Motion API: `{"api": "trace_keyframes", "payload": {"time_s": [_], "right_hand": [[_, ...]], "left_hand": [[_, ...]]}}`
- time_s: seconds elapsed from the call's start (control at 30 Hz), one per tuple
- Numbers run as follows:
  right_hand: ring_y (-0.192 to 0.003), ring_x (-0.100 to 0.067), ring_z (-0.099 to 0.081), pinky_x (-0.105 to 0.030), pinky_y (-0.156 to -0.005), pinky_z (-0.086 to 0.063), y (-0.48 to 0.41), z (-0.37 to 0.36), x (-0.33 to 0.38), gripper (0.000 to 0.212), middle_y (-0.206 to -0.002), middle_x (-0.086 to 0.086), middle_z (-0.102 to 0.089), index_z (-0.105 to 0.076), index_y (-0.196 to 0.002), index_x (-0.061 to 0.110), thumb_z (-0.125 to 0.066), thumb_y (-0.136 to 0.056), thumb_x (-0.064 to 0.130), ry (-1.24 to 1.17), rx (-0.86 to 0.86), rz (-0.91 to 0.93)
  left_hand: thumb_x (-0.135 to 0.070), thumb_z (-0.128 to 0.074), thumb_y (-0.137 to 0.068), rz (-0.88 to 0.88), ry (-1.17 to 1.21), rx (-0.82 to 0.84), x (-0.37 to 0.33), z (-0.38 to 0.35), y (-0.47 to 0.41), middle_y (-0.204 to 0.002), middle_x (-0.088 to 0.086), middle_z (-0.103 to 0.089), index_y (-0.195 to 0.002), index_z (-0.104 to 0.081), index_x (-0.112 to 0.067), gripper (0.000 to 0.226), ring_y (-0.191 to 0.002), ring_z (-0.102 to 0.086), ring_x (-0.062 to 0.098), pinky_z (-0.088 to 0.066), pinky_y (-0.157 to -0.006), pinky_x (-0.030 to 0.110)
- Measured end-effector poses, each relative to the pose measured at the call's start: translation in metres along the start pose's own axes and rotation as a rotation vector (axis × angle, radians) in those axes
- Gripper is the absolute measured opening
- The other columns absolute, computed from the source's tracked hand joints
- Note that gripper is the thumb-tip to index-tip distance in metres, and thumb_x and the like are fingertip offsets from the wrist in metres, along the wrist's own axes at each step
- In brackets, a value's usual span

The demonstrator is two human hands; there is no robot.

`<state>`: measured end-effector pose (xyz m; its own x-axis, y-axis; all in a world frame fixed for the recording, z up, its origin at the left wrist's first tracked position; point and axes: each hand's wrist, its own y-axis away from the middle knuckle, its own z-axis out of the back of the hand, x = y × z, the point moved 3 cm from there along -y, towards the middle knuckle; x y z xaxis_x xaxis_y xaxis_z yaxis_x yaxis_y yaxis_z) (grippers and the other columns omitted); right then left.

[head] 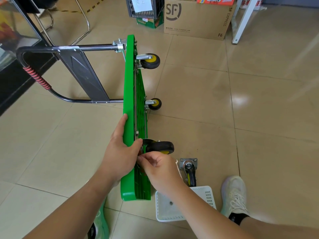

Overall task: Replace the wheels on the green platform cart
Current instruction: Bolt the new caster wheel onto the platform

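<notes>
Down on the tiled floor [259,118], seen from the head camera, the green platform cart [129,83] stands on its long edge, its handle lying out to the left. The left hand [120,152] grips the cart's upper edge near its near end, thumb on the underside. The right hand [160,169] has its fingers curled narrow at the base of the near caster [159,147]; whether they pinch anything I cannot tell. A loose caster [189,171] lies beside a white basket [208,195].
</notes>
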<state>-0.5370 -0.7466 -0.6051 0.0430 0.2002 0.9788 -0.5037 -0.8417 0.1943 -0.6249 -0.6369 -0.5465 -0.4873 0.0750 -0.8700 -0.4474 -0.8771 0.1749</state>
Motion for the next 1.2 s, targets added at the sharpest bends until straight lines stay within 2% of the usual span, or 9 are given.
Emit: {"api": "trace_keyframes", "payload": {"time_s": [0.1, 0.2, 0.37, 0.47, 0.6, 0.77, 0.97, 1.07, 1.2], "right_hand": [[-0.051, -0.006, -0.051, -0.033, -0.051, -0.040, -0.001, 0.002, 0.006, 0.024, -0.057, 0.010, -0.063, -0.072, -0.075, 0.028, -0.066, -0.093, 0.042, 0.107, -0.019, 0.046], [-0.044, -0.007, -0.037, -0.026, -0.046, -0.027, -0.002, 0.000, 0.011, 0.043, -0.046, 0.011, -0.047, -0.054, -0.055, 0.029, -0.065, -0.096, 0.042, 0.147, -0.068, 0.072], [-0.050, -0.004, -0.051, -0.015, -0.049, -0.035, 0.001, -0.008, 0.012, 0.029, -0.057, 0.015, -0.059, -0.059, -0.069, 0.027, -0.069, -0.094, 0.040, 0.141, -0.224, 0.042], [-0.067, -0.005, -0.066, -0.015, -0.060, -0.047, 0.004, -0.016, 0.013, 0.015, -0.075, 0.014, -0.073, -0.070, -0.081, 0.034, -0.067, -0.095, 0.029, -0.015, -0.218, 0.049], [-0.071, -0.004, -0.070, -0.014, -0.064, -0.049, 0.007, -0.016, 0.011, 0.014, -0.078, 0.010, -0.076, -0.077, -0.085, 0.034, -0.065, -0.088, 0.040, -0.091, -0.191, 0.027], [-0.085, -0.016, -0.075, -0.027, -0.081, -0.058, 0.006, -0.010, 0.006, 0.018, -0.088, 0.001, -0.079, -0.078, -0.088, 0.029, -0.071, -0.087, 0.012, -0.119, -0.071, -0.061], [-0.080, -0.011, -0.073, -0.032, -0.080, -0.060, -0.001, 0.001, 0.016, 0.010, -0.086, 0.004, -0.079, -0.078, -0.095, 0.021, -0.070, -0.092, 0.026, 0.062, 0.064, -0.132], [-0.060, -0.005, -0.064, -0.028, -0.062, -0.055, -0.004, 0.005, 0.025, 0.017, -0.072, 0.007, -0.075, -0.077, -0.082, 0.032, -0.066, -0.095, 0.034, 0.157, 0.137, -0.149], [-0.062, -0.031, -0.065, -0.050, -0.066, -0.057, -0.006, 0.003, 0.026, 0.043, -0.070, -0.012, -0.071, -0.069, -0.076, 0.010, -0.057, -0.099, 0.043, 0.242, 0.123, -0.196]], "left_hand": [[-0.020, -0.068, -0.093, 0.002, 0.012, 0.017, -0.001, 0.000, 0.000, -0.145, -0.006, -0.054, -0.157, -0.024, -0.049, 0.083, -0.126, -0.058, 0.018, -0.047, -0.111, 0.044], [-0.020, -0.068, -0.093, 0.013, 0.017, 0.025, -0.001, -0.001, 0.000, -0.144, -0.005, -0.054, -0.156, -0.023, -0.053, 0.083, -0.125, -0.059, 0.021, -0.048, -0.109, 0.047], [-0.021, -0.068, -0.092, 0.020, 0.024, 0.042, 0.000, 0.001, 0.001, -0.144, -0.007, -0.053, -0.154, -0.022, -0.056, 0.085, -0.124, -0.059, 0.020, -0.049, -0.108, 0.047], [-0.021, -0.068, -0.092, 0.016, 0.017, 0.043, -0.001, 0.002, 0.000, -0.148, -0.010, -0.050, -0.155, -0.021, -0.056, 0.086, -0.129, -0.056, 0.017, -0.046, -0.111, 0.046], [-0.020, -0.069, -0.092, 0.011, 0.014, 0.035, -0.001, 0.004, 0.000, -0.147, -0.012, -0.050, -0.156, -0.023, -0.054, 0.086, -0.131, -0.054, 0.014, -0.044, -0.113, 0.045], [-0.024, -0.070, -0.092, 0.006, 0.016, 0.039, -0.002, 0.006, 0.001, -0.148, -0.014, -0.049, -0.156, -0.023, -0.052, 0.084, -0.131, -0.052, 0.010, -0.041, -0.115, 0.038], [-0.027, -0.070, -0.093, 0.001, 0.026, 0.054, -0.004, 0.007, 0.001, -0.144, -0.014, -0.049, -0.159, -0.022, -0.046, 0.084, -0.125, -0.053, 0.005, -0.040, -0.111, 0.031], [-0.020, -0.071, -0.091, 0.011, 0.037, 0.064, -0.003, 0.006, 0.001, -0.145, -0.010, -0.048, -0.160, -0.021, -0.045, 0.089, -0.125, -0.054, 0.011, -0.044, -0.109, 0.033], [-0.013, -0.071, -0.089, 0.005, 0.032, 0.065, -0.004, 0.005, 0.000, -0.147, -0.008, -0.047, -0.161, -0.022, -0.043, 0.092, -0.128, -0.051, 0.012, -0.042, -0.110, 0.032]]}}
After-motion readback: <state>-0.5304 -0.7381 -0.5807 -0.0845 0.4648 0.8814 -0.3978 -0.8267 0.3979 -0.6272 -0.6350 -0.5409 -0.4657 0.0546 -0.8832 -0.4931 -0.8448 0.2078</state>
